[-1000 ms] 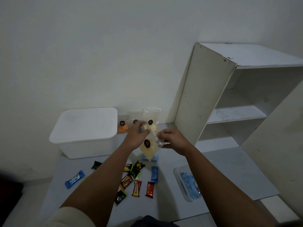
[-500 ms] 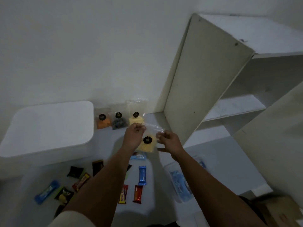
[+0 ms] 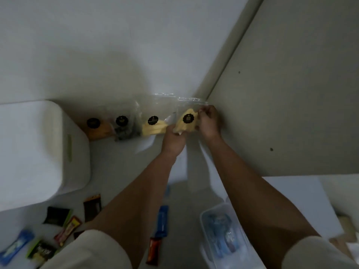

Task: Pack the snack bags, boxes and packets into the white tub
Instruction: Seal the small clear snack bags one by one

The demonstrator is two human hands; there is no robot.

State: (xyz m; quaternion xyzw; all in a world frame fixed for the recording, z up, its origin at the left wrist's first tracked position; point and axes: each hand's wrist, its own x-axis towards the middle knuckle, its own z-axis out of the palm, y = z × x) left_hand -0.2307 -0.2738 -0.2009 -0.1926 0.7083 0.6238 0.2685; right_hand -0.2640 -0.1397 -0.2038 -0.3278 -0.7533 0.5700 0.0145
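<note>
Both hands hold a clear bag of yellow snacks (image 3: 187, 121) with a black round label, close to the wall beside the shelf side. My left hand (image 3: 172, 139) grips its lower left corner; my right hand (image 3: 208, 123) pinches its right edge. Three more labelled clear bags lean on the wall to the left: a yellow bag (image 3: 153, 126), a dark bag (image 3: 124, 129) and an orange bag (image 3: 97, 129). The white tub (image 3: 38, 152), lid on, stands at the left. Several small snack packets (image 3: 58, 216) lie on the near table.
The white shelf unit's side panel (image 3: 281, 105) rises right of my hands. A clear lidded box with blue packets (image 3: 221, 235) sits at the near right. A blue bar (image 3: 162, 222) and a red bar (image 3: 153, 251) lie between my forearms.
I have leaned in. Both hands carried the yellow snack bag forward and to the right, up to the wall beside the other bags.
</note>
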